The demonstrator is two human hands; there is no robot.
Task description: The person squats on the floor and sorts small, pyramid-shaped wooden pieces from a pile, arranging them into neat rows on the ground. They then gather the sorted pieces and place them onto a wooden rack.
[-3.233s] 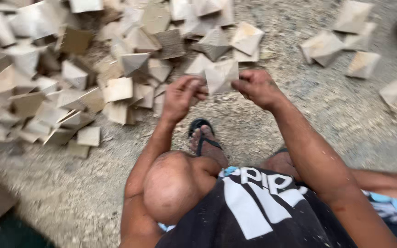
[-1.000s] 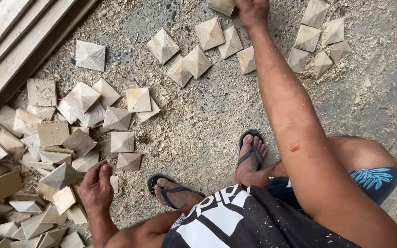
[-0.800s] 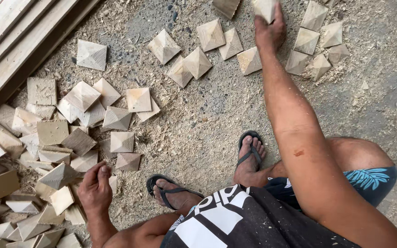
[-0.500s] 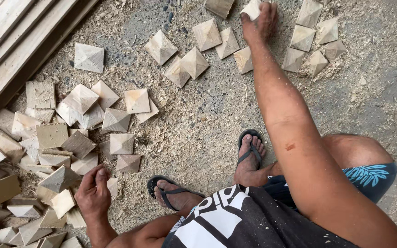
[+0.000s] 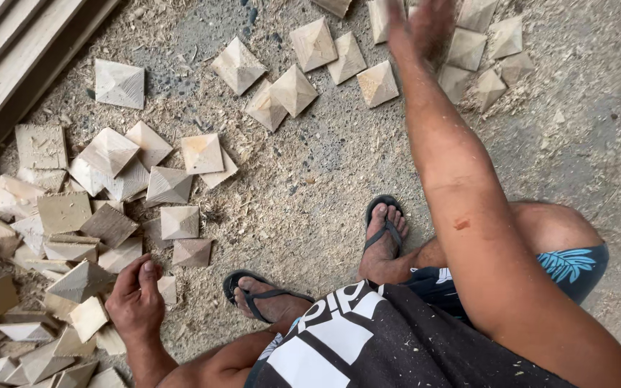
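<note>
1. Pyramid-topped wooden blocks (image 5: 292, 90): scattered row on the floor (image 5: 325, 194) at 12 o'clock; nearest one (image 5: 378, 83) lies just beside the right wrist, toward 9 o'clock.
2. Right hand (image 5: 425, 25): stretched out at 12 o'clock, fingers spread, holding nothing; blurred.
3. Left hand (image 5: 136, 300): at 7 o'clock, fingers loosely curled and empty, resting against the heaped blocks (image 5: 80, 215).
4. Planks (image 5: 8, 65): at 10 o'clock.
5. Sandalled feet (image 5: 384, 233): centre, on sawdust.

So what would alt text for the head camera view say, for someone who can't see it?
A crouching person in flip-flops reaches their open right hand toward pyramid-topped wooden blocks scattered on a sawdust-covered concrete floor. Their left hand rests by a larger heap of blocks, beside wooden planks.
</note>
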